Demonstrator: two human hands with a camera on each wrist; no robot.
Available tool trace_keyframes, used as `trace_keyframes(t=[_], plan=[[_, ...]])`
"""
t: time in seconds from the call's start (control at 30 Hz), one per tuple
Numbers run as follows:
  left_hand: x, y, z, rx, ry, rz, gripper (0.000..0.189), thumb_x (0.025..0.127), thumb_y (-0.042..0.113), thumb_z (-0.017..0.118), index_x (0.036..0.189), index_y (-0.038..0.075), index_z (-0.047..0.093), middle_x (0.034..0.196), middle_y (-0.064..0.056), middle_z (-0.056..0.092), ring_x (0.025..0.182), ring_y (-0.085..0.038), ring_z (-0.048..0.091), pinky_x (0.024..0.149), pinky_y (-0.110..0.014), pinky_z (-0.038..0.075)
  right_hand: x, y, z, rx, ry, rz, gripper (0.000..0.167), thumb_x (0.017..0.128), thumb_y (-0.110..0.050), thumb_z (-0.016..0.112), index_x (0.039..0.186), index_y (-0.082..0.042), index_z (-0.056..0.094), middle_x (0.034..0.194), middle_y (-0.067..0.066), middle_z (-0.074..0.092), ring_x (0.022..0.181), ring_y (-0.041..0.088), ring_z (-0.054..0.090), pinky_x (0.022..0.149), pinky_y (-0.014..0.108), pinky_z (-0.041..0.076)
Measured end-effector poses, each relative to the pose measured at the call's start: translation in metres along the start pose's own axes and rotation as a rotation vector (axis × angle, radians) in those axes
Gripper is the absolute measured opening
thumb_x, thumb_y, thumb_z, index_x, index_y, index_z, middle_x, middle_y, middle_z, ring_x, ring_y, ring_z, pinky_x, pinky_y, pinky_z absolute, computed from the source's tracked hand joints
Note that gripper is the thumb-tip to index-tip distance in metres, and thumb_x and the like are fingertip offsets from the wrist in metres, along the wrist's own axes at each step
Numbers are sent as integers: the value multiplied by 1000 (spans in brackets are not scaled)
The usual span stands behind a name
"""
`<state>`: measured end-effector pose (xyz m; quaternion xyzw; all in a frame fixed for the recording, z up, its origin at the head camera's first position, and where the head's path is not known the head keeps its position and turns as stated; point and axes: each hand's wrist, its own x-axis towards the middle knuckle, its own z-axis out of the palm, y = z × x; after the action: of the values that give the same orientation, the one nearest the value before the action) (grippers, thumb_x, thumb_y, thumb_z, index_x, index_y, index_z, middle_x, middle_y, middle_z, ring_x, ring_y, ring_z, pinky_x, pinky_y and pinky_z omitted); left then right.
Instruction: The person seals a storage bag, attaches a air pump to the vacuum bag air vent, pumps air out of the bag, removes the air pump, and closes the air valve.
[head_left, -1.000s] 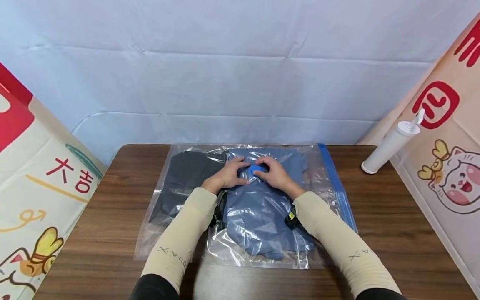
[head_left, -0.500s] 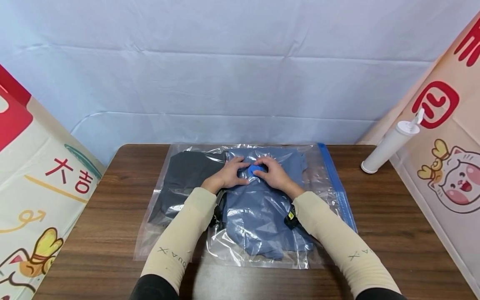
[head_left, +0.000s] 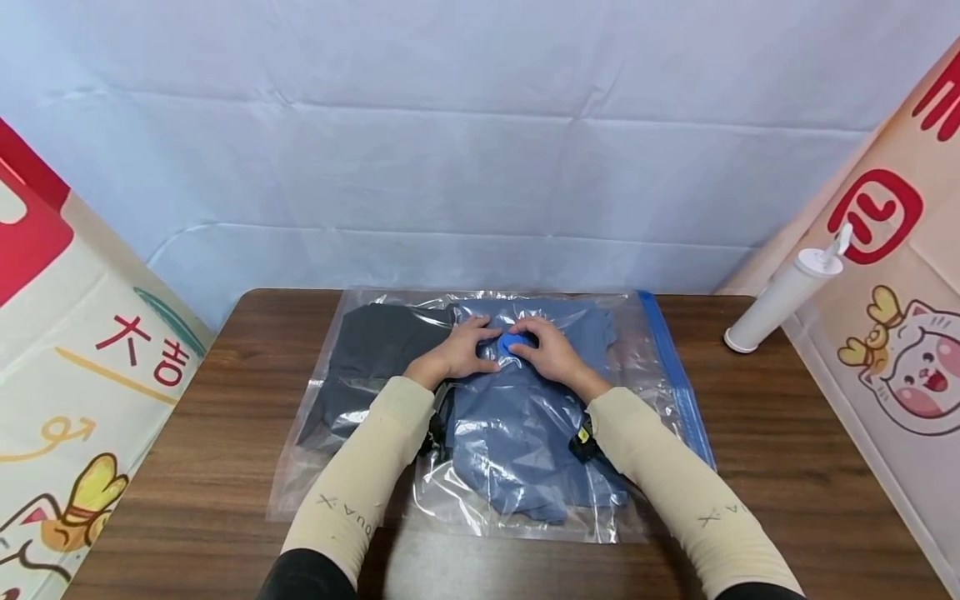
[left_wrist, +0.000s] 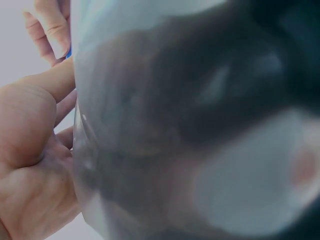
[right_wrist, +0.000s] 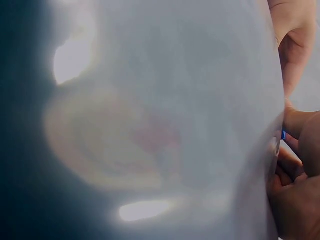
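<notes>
A clear vacuum storage bag (head_left: pixel 540 525) lies flat on the table, with a blue zip strip (head_left: pixel 671 367) along its right side. Dark folded clothing (head_left: pixel 390 333) shows through the plastic on the left, and a blue-grey garment (head_left: pixel 517 450) fills the middle. My right hand (head_left: pixel 553 350) pinches the round blue valve cap (head_left: pixel 510 344) between thumb and fingers. Left of the cap, my left hand (head_left: pixel 457 350) rests on the bag, thumb and fingers spread apart around the valve's side. Blurred plastic fills most of both wrist views.
A white hand pump (head_left: pixel 780 302) stands tilted in view at the table's back right corner. The wooden table (head_left: pixel 795 475) ends against a pale cloth backdrop (head_left: pixel 465 167), with printed cloths on both sides. Wrist camera gear (head_left: pixel 583 440) sits under my right sleeve.
The head view has shifted slightly. Both hands keep their places at the valve cap, and the bag lies as before.
</notes>
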<state>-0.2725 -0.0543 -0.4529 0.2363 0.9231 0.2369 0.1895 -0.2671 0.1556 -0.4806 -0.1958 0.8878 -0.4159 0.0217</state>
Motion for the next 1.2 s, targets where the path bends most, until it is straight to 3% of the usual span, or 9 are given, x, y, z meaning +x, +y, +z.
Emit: trace_keyframes(t=[0.37,0.73,1.0,1.2], plan=[[2,-1,2,-5,0,-11,70,97,34,71,157,13,41,168,-14,19,156,-32,5,125,-53,3,-1,1,-1,5,1,7,25,97,-10,70,119,2,68,136,23,58,134,41,48,115,54,34],[1,-1,2,-20,3,-16,70,97,34,72,157,14,42,168,-13,19,156,-32,4,125,-52,3,-1,0,-2,-30,-41,-6,27,99,-8,66,126,-1,68,139,23,55,135,42,46,115,59,32],[2,-2,2,-26,8,-12,70,97,33,72,156,13,42,168,-13,19,157,-32,4,125,-52,2,-3,1,0,-9,-54,14,44,100,-19,69,137,1,55,140,23,51,132,41,46,109,56,38],[2,-3,2,-26,-2,-9,68,98,33,71,157,13,42,168,-13,18,157,-31,3,125,-52,2,-3,1,2,-4,-44,14,35,98,-16,70,125,2,56,132,24,54,127,41,48,108,55,39]])
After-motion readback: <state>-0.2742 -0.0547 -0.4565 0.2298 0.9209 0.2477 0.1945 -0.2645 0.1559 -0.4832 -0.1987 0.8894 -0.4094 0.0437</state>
